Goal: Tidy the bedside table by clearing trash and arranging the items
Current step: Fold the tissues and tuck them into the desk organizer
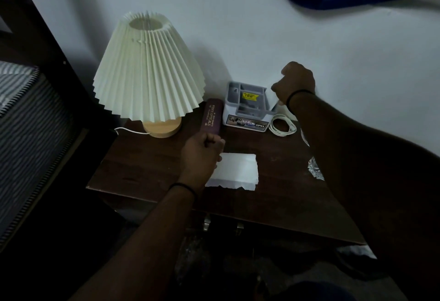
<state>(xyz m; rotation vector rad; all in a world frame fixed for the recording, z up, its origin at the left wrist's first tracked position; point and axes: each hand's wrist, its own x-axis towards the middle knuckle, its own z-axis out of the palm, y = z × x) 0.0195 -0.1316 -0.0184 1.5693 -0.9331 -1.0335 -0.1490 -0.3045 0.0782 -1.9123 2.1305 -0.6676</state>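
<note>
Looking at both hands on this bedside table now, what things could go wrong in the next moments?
1. The left hand grips the maroon glasses case right beside the lamp; a careless swing might knock the lamp.
2. The right hand is curled beside the grey organizer, above the coiled white cable; it may snag the cable.
3. The white paper lies loose and could slide off.

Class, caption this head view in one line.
Left hand grips a maroon glasses case beside the lamp on the bedside table.
</note>
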